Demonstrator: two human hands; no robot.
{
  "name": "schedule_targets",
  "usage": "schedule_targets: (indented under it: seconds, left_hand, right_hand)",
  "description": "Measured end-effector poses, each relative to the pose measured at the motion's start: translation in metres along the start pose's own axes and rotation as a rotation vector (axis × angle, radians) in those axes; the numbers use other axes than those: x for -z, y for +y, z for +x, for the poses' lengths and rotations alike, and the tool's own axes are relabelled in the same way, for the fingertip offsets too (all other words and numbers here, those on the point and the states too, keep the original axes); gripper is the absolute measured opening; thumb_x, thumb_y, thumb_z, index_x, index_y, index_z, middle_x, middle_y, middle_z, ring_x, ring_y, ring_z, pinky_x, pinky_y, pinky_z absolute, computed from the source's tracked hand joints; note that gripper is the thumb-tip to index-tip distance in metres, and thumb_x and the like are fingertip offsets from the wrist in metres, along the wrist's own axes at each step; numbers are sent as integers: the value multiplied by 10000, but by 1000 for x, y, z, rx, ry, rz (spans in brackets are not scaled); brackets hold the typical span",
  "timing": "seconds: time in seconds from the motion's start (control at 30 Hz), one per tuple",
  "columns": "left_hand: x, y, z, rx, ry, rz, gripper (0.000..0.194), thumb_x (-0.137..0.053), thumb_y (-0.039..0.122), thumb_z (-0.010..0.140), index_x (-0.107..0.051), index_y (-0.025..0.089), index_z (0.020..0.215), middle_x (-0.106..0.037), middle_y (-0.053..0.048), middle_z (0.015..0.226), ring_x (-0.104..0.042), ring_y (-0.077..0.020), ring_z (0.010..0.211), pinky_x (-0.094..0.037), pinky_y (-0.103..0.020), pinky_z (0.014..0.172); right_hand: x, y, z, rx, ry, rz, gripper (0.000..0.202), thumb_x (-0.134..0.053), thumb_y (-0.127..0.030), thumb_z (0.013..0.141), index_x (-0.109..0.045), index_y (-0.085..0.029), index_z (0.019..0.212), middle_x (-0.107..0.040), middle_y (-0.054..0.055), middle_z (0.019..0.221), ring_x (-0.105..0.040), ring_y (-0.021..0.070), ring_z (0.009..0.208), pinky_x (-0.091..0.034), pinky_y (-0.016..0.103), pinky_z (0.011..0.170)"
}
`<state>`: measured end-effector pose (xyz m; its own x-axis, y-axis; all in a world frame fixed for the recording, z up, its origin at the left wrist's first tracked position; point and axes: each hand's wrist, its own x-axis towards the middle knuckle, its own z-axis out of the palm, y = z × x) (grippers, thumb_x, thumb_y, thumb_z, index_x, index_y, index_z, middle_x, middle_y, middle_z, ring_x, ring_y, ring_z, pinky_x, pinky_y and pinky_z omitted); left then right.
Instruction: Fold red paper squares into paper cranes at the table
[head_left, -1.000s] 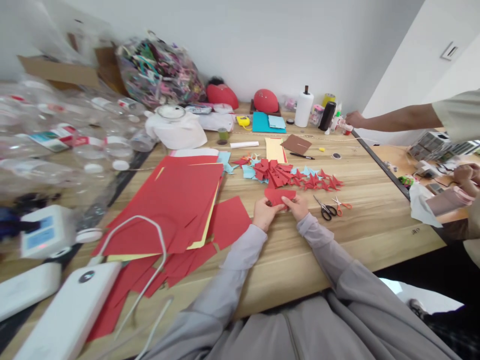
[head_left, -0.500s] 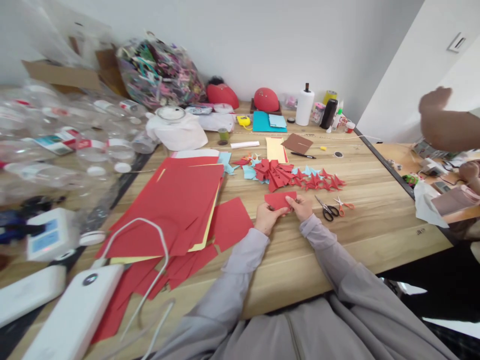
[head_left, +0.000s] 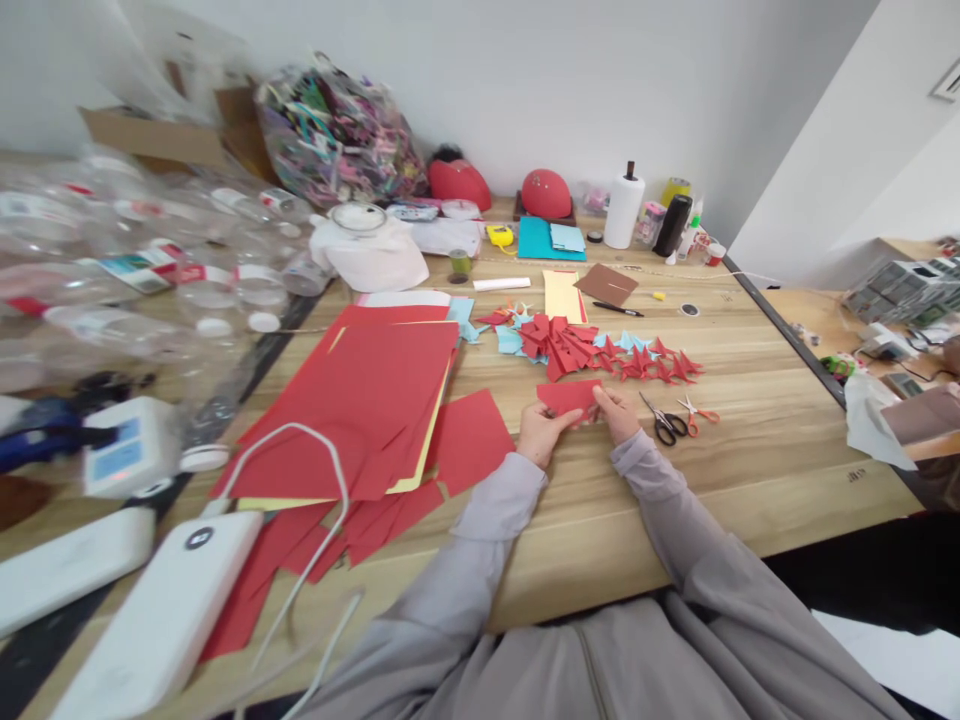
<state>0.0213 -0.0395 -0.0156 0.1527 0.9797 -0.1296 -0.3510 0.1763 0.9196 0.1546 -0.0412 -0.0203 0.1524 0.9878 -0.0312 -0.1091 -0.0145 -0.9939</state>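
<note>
A small piece of red paper, apparently folded to a rectangle, is held between both hands above the wooden table. My left hand is closed on its left and lower edge, the thumb lying across the front. At its right end my right hand pinches the paper. Just beyond it lies a heap of folded red paper pieces, with light-blue ones among them. Black-handled scissors and orange-handled scissors rest to the right of my right hand.
Large red sheets are stacked at left, with cut red pieces beside them. A white power bank with a cable lies front left. Plastic bottles crowd the far left. A white bottle and black bottle stand behind.
The camera view has turned slightly, so the table appears shifted right. My right fingers have shifted slightly on the red paper. Another person's arm at the right has left the view.
</note>
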Motion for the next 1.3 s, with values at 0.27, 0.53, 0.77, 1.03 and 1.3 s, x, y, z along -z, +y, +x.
schedule_targets:
  seconds: [0.27,0.53,0.77,1.03,1.3]
  left_hand:
    - [0,3,4,-30,34,-169,315,-783,346,541,-681,133,750,-695,-39,750,-619,-134,691,-490,-278,720]
    - [0,3,1,26,85,-117,325,-817,341,464,-615,128,604,-636,0,589,-589,-117,547,-519,-278,618]
    - [1,6,2,-55,135,25,324,-801,365,493,-610,121,588,-609,3,517,-580,-133,453,-493,-260,481]
    - [9,3,12,-56,135,-63,381,-700,489,618,-599,132,536,-571,7,472,-509,-97,392,-424,-226,410]
    - [4,4,10,-122,127,-94,337,-783,384,534,-673,124,719,-684,-33,689,-600,-114,596,-482,-232,593]
  right_hand:
    - [-1,-2,-5,37,-31,-14,402,-716,-540,555,-545,-180,600,-601,-25,472,-560,105,452,-482,246,495]
    - [-9,-1,-6,118,-68,-37,417,-754,-478,530,-573,-189,770,-636,-23,696,-558,97,556,-459,218,475]
    - [-11,4,-8,37,-121,-33,437,-727,-521,558,-546,-186,773,-578,-46,526,-542,114,452,-469,254,452]
    - [-15,-3,-13,-1,-119,-4,403,-748,-485,549,-571,-169,725,-562,-46,459,-494,98,387,-451,247,414]
    - [-13,-3,-14,-113,-109,80,416,-784,-449,491,-570,-154,690,-592,-36,455,-511,89,352,-435,206,360]
